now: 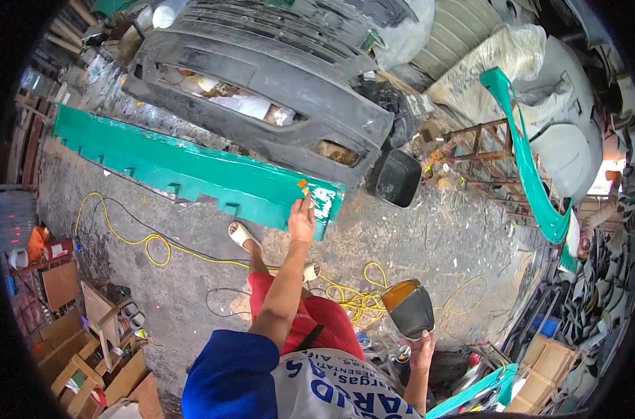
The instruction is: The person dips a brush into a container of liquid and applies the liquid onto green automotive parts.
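My left hand (302, 222) is closed around a small paintbrush (304, 187) with an orange end. It reaches over the right end of a long, glossy green panel (212, 167) lying on the floor. Whitish wet-looking streaks and glare mark the surface beside the brush; whether the bristles touch the panel I cannot tell. Low on the right, my right hand (422, 351) grips the near edge of a dark tub (411, 314). Brownish-orange liquid or coating shows in its far part.
A large grey bumper (261, 98) lies beyond the panel, with a black bin (395, 179) beside it. A yellow cord (352, 297) coils near my feet. Another green part (523, 160) leans on a rusty frame (474, 143) at right. Wooden pieces (87, 363) crowd the lower left.
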Demonstrator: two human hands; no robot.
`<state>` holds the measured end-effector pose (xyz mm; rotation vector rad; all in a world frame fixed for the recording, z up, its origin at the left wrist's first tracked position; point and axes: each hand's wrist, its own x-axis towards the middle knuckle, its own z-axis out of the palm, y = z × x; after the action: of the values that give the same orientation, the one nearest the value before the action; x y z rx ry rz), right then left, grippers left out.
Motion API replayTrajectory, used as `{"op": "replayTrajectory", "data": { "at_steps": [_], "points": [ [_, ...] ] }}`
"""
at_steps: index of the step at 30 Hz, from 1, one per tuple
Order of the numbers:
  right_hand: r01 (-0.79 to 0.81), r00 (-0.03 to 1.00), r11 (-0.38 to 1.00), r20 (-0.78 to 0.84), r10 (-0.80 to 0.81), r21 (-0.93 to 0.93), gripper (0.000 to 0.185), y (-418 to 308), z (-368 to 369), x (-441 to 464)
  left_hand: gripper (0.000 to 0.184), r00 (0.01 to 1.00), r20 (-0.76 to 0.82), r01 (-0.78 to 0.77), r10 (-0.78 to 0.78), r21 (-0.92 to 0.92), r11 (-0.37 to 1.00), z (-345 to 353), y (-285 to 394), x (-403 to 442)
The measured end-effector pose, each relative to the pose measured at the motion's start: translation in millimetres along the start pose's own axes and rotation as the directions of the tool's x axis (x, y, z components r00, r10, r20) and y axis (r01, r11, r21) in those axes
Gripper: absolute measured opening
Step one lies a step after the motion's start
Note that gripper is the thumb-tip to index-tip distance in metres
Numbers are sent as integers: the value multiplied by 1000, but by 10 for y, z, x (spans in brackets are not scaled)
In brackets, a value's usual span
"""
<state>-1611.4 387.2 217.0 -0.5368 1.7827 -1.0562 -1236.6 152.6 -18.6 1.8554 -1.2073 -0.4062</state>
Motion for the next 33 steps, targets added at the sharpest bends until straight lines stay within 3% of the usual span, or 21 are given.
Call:
{"op": "replayTrajectory", "data": {
  "at_steps": [3,6,11,13,15,17,18,19,21,22,23,24,25,28,33],
  "points": [
    [-39,999,999,-25,39,4,33,96,-259,-42,36,999,6,-54,54,-25,998,225,222,-193],
    [-97,995,994,11,97,52,30,183,-474,-44,37,986,119,-103,114,-92,990,318,285,-337],
    [-74,995,997,-61,74,4,29,264,-426,18,34,962,236,-84,139,-228,970,88,149,-512],
    [-68,994,998,-83,68,-3,27,201,-294,39,36,936,345,32,74,-290,956,-42,83,-576],
    [-79,994,997,-73,78,-11,26,174,-250,62,32,933,348,0,95,-262,965,-193,83,-608],
    [-80,996,997,-48,79,-20,25,135,-184,94,30,865,500,183,-48,-226,957,-404,140,-633],
    [-84,995,996,-47,84,-4,25,113,-134,99,29,919,390,58,56,-277,959,-361,19,-696],
    [-102,994,994,-33,101,-26,28,48,-86,98,29,920,385,42,70,-274,961,-346,-85,-743],
    [-114,993,993,-17,113,-28,32,34,-32,129,30,818,511,468,-263,-328,820,-402,-226,-771],
    [-85,996,996,16,85,22,38,106,-4,176,34,817,484,544,-313,-467,697,-464,-206,-747],
    [-55,998,996,44,52,75,45,176,18,178,34,823,488,527,-290,-467,710,-566,-208,-690],
    [-70,990,994,126,59,80,53,47,81,136,35,782,492,610,-382,-478,632,-690,-202,-607],
    [-53,993,993,106,42,107,53,119,105,118,35,730,504,682,-462,-489,544,-801,-204,-527],
    [-73,997,989,7,72,130,51,258,228,130,38,686,582,727,-438,-568,385,-1275,-171,-188],
    [-81,996,988,-37,87,129,60,213,560,-80,47,662,641,749,-389,-536,391,-1952,-319,441]
  ]
}}
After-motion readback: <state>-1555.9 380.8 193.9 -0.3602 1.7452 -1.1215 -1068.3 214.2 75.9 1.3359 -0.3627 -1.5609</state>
